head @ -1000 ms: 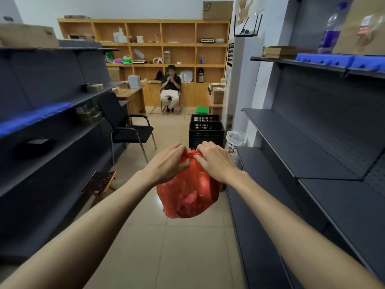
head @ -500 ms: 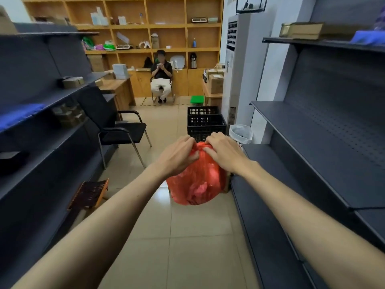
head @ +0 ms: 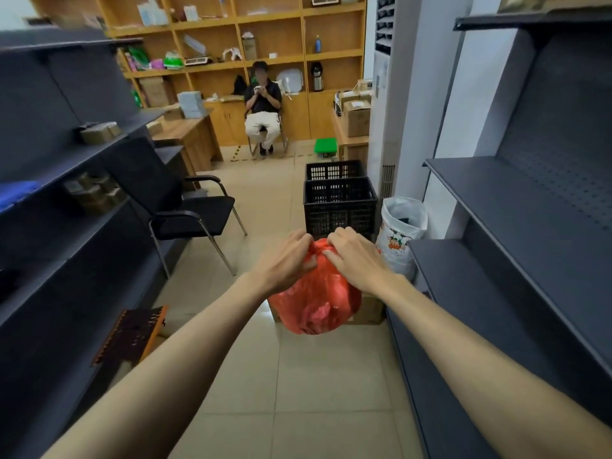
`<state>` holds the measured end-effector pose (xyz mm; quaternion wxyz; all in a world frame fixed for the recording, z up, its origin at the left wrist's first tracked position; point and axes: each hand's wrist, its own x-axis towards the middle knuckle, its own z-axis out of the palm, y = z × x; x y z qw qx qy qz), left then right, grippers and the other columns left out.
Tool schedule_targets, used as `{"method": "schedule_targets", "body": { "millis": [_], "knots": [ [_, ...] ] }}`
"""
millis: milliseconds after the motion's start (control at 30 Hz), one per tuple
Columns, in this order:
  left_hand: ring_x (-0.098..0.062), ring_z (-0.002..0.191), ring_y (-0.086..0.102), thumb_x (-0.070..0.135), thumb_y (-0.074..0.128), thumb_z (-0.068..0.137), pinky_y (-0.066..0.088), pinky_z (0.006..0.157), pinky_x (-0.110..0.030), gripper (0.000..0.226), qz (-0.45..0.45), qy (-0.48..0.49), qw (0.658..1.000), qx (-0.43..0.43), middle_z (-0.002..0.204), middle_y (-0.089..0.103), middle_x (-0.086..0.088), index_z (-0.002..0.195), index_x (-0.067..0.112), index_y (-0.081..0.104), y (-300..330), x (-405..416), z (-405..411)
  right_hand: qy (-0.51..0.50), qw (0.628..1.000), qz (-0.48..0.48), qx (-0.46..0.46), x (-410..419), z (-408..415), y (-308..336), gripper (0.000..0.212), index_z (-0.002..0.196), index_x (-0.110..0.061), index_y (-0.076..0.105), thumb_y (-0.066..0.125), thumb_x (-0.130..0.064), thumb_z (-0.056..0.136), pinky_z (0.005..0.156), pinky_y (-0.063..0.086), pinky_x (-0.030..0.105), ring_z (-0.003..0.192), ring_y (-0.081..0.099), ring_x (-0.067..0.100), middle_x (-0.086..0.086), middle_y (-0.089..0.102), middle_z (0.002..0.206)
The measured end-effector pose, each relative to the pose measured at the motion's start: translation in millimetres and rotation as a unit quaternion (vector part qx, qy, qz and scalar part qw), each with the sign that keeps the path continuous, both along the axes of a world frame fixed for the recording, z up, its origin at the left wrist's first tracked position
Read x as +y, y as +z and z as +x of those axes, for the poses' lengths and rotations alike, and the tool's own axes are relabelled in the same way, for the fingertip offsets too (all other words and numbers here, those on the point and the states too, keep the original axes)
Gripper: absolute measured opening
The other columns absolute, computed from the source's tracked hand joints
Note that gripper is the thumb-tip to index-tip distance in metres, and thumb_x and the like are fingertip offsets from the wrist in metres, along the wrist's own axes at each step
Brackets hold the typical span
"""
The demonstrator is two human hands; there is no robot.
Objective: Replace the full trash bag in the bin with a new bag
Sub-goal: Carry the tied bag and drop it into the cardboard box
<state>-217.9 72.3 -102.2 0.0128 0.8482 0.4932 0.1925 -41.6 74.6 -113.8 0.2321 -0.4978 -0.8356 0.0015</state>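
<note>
Head view: both hands (head: 323, 260) on red bag (head: 314, 303)

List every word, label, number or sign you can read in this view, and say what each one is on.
None can be read.
White sack beside the black crates: a cartoon print with small marks, too blurred to read.
Cardboard boxes at the back: labels too small to read.
Items on the wooden shelves: packaging too small and blurred to read.
Red trash bag in both hands: no print visible.

red bag (head: 314, 303) neck hidden, seated person's face blurred
</note>
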Motion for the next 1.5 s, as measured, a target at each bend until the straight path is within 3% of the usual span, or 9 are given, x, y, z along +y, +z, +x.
{"method": "schedule_targets", "body": {
  "millis": [367, 467, 567, 733, 1000, 1133, 1367, 1500],
  "knots": [
    [-0.016, 0.077, 0.041, 0.016, 0.056, 0.092, 0.023, 0.066, -0.021, 0.014, -0.038, 0.010, 0.999, -0.034, 0.086, 0.042, -0.001, 0.086, 0.006, 0.049, -43, 197, -2, 0.004, 1.000, -0.026, 0.013, 199, -6, -39, 0.018, 0.099, -0.010, 0.057, 0.050, -0.026, 0.097, 0.085, 0.041, 0.034, 0.098, 0.051, 0.023, 0.007, 0.057, 0.100],
    [-0.025, 0.083, 0.051, 0.022, 0.055, 0.093, 0.039, 0.071, -0.034, 0.018, -0.050, 0.007, 0.999, -0.017, 0.091, 0.051, -0.007, 0.090, 0.005, 0.050, -61, 253, -10, -0.005, 0.999, -0.036, 0.008, 251, -14, -56, 0.017, 0.097, -0.009, 0.057, 0.051, -0.025, 0.096, 0.086, 0.041, 0.035, 0.098, 0.051, 0.024, 0.008, 0.057, 0.100],
    [-0.029, 0.087, 0.054, 0.024, 0.054, 0.092, 0.044, 0.076, -0.045, 0.020, -0.066, -0.002, 0.998, -0.008, 0.096, 0.053, -0.011, 0.094, 0.004, 0.050, -75, 303, -20, -0.022, 0.998, -0.061, 0.018, 296, -25, -70, 0.018, 0.097, -0.008, 0.057, 0.051, -0.025, 0.097, 0.087, 0.040, 0.034, 0.098, 0.050, 0.024, 0.008, 0.057, 0.100],
    [-0.026, 0.089, 0.054, 0.025, 0.054, 0.093, 0.034, 0.066, -0.029, 0.019, -0.068, -0.022, 0.997, -0.004, 0.097, 0.054, -0.011, 0.093, 0.007, 0.050, -101, 382, -33, -0.056, 0.994, -0.087, 0.022, 367, -40, -92, 0.020, 0.100, -0.008, 0.058, 0.051, -0.026, 0.096, 0.087, 0.043, 0.036, 0.099, 0.050, 0.023, 0.007, 0.057, 0.102],
    [-0.023, 0.090, 0.054, 0.029, 0.055, 0.091, 0.035, 0.069, -0.026, 0.017, -0.123, -0.047, 0.991, 0.013, 0.099, 0.055, -0.007, 0.087, 0.018, 0.042, -148, 497, -32, -0.108, 0.987, -0.117, 0.036, 466, -47, -147, 0.016, 0.096, -0.008, 0.058, 0.053, -0.023, 0.096, 0.087, 0.043, 0.037, 0.099, 0.052, 0.025, 0.010, 0.059, 0.101],
    [-0.022, 0.093, 0.056, 0.032, 0.054, 0.090, 0.046, 0.069, -0.033, 0.017, -0.155, -0.032, 0.987, 0.021, 0.109, 0.056, -0.005, 0.091, 0.017, 0.046, -185, 549, -25, -0.119, 0.983, -0.133, 0.036, 514, -42, -186, 0.015, 0.097, -0.009, 0.059, 0.051, -0.022, 0.096, 0.088, 0.043, 0.037, 0.100, 0.052, 0.025, 0.010, 0.060, 0.103],
    [-0.023, 0.092, 0.053, 0.030, 0.059, 0.087, 0.031, 0.056, -0.030, 0.018, -0.181, 0.012, 0.982, 0.049, 0.096, 0.054, -0.003, 0.088, 0.015, 0.051, -284, 615, -12, -0.108, 0.971, -0.204, -0.057, 592, -33, -276, 0.027, 0.111, -0.007, 0.057, 0.046, -0.027, 0.097, 0.094, 0.037, 0.039, 0.112, 0.050, 0.030, 0.013, 0.058, 0.116],
    [-0.023, 0.092, 0.055, 0.028, 0.061, 0.086, 0.038, 0.058, -0.032, 0.018, -0.201, 0.018, 0.977, 0.069, 0.098, 0.056, -0.004, 0.092, 0.012, 0.055, -356, 649, -6, -0.109, 0.963, -0.235, -0.070, 626, -32, -342, 0.019, 0.097, -0.004, 0.063, 0.059, -0.020, 0.089, 0.083, 0.047, 0.044, 0.097, 0.059, 0.036, 0.017, 0.064, 0.099]
  ]
}}
